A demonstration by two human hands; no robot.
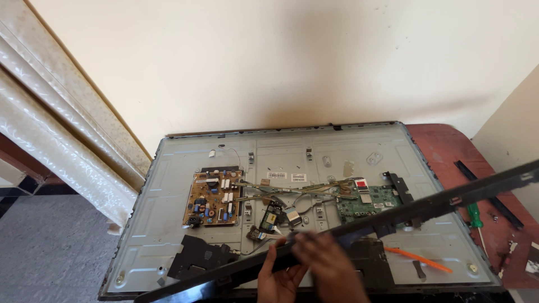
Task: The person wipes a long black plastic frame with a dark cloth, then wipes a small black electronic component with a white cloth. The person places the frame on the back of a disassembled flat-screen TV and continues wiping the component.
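A long black frame strip (393,216) was seen across the lower frame, over a grey metal back panel (168,168). A tan-brown circuit board (213,197) was noted at left of centre and a green circuit board (370,203) at right of centre. At lower right, an orange tool (418,258), a green-handled screwdriver (475,215) and a reddish-brown table (443,147) were shown; the wall (269,56) above was cream.
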